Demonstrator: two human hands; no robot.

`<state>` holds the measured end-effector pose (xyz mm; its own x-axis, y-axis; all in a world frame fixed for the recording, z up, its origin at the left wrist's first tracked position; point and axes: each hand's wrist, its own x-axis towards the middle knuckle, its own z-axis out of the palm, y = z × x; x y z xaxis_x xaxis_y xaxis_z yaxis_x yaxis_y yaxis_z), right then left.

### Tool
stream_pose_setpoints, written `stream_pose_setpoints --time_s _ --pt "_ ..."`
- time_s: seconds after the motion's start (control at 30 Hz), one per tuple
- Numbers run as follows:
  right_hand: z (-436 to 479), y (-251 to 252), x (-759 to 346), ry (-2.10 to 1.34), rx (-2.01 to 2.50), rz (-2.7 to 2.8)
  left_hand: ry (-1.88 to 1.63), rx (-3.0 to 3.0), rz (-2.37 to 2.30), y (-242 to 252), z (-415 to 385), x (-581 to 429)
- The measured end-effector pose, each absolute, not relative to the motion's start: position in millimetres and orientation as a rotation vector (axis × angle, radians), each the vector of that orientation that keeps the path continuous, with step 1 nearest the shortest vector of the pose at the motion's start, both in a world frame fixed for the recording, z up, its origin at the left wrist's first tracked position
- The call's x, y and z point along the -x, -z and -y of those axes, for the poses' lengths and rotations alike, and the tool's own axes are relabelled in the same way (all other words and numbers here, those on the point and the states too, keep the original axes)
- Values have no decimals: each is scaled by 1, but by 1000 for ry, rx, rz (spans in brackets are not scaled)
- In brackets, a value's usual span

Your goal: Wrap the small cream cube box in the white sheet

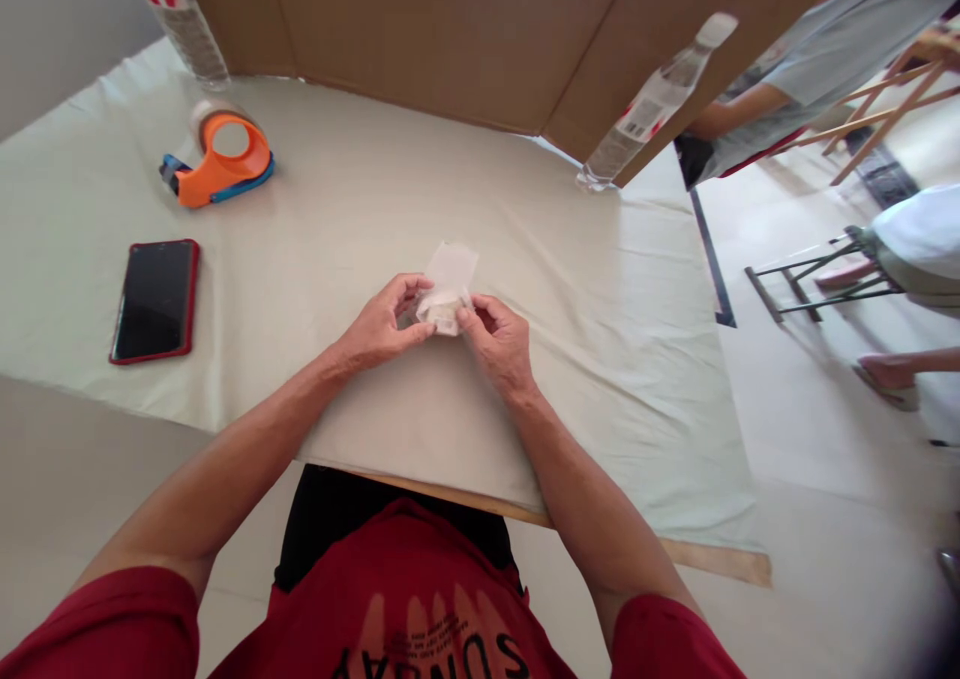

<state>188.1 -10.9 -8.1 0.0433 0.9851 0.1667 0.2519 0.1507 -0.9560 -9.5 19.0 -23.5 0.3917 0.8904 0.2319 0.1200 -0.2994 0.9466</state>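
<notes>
Near the table's front edge, a small white translucent wrapper stands up between my two hands. A small pale piece with faint markings shows at its lower end; what it is I cannot make out. From the left, my left hand holds the wrapper's side, thumb in front and fingers behind. Opposite it, my right hand pinches the lower right corner between thumb and fingers. Parts of the wrapper are hidden by the fingertips.
A phone in a red case lies at the left, below an orange tape dispenser. Water bottles stand against a brown cardboard panel at the back. To the right, beyond the cloth-covered table, people sit near a folding stool.
</notes>
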Motion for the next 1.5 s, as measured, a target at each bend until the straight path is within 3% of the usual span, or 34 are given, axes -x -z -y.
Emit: stream_pose_setpoints --time_s 0.1,0.5,0.93,1.2,1.5 --pt "10 7 -187 -750 1287 1465 -1020 -1867 -963 22 -24 8" --pt "15 -1 -188 -778 1445 1537 -1122 -2051 -1157 13 -18 8" --pt "0 0 -213 -815 1584 1487 -1128 -1577 -1452 -2 -20 29" --pt "6 1 -203 -695 1593 1669 -1003 -1616 -1476 -10 -16 23" --pt "-1 -10 -223 -659 1721 1656 -1090 -1515 -1730 -10 -23 33"
